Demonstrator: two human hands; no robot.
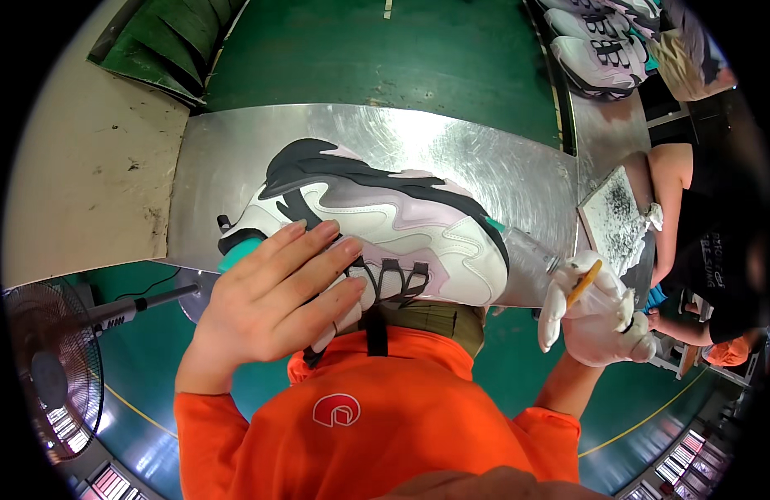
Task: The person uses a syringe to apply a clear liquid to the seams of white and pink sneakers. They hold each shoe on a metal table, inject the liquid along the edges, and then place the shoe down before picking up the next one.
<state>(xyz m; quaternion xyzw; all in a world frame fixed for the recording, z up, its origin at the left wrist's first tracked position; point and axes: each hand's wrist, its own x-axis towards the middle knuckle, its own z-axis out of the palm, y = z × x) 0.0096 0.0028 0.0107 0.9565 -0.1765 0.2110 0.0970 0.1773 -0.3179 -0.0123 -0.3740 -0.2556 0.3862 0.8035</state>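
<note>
- I have the white, lilac and black shoe [410,200] in mid-view, lying on its side over the metal tabletop [214,150], toe to the right and dark sole facing away from the body; I cannot tell whether it rests on the metal
- The bare left hand [268,296] lies across the shoe beside the laces [393,275], its fingers [318,265] stretched out and nearly together; the thumb is hidden from me, so I cannot tell whether they clasp the shoe
- I have the white-gloved right hand [597,312] just beyond the toe, fingers bent and closed on a thin yellow-brown stick [583,283]
- Between the toe and that hand I see a see-through object [531,254], its kind unclear to me
- Past the tabletop I see a green surface [377,58], with more shoes [597,62] at upper right
- On the right, a co-worker's arm [670,192] is near a dark-speckled white board [612,221]
- A fan [50,375] is at lower left, and an orange shirt [385,433] fills the lower middle
</note>
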